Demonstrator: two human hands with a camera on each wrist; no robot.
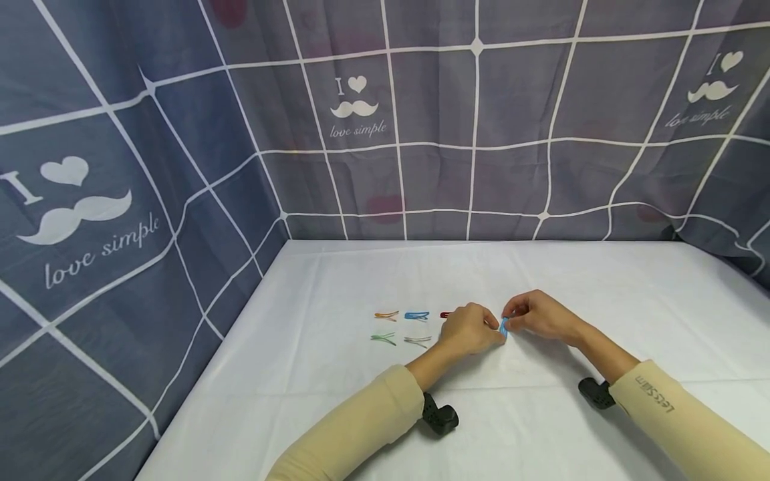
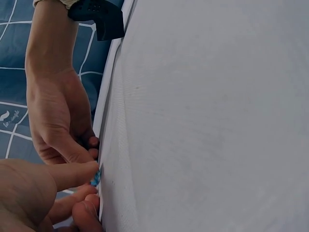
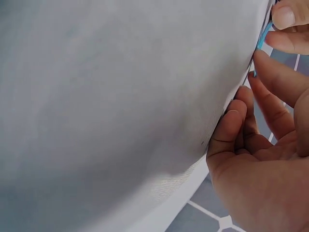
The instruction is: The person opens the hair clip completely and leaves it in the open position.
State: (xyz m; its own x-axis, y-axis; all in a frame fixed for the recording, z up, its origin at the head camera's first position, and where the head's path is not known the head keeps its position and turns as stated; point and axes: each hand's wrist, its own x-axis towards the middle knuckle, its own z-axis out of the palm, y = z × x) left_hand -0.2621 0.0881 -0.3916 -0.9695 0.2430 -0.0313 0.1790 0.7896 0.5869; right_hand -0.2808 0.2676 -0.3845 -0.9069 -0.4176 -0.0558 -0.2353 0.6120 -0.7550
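Observation:
Both hands meet over the white table around a small light-blue hair clip (image 1: 504,326), largely hidden by fingertips. My left hand (image 1: 470,330) pinches its lower part between thumb and fingers. From the other side, my right hand (image 1: 544,315) pinches the upper end with thumb and forefinger. In the right wrist view the blue clip (image 3: 263,36) shows as a thin strip between the fingertips of both hands. Only a speck of the blue clip (image 2: 95,179) appears in the left wrist view. A dark red hair clip (image 1: 445,314) lies partly behind my left hand.
Left of the hands, an orange clip (image 1: 386,315) and a blue clip (image 1: 417,315) lie in the back row. A green clip (image 1: 383,339) and a grey clip (image 1: 418,341) lie in front. A checked curtain (image 1: 433,180) borders the white table (image 1: 313,401).

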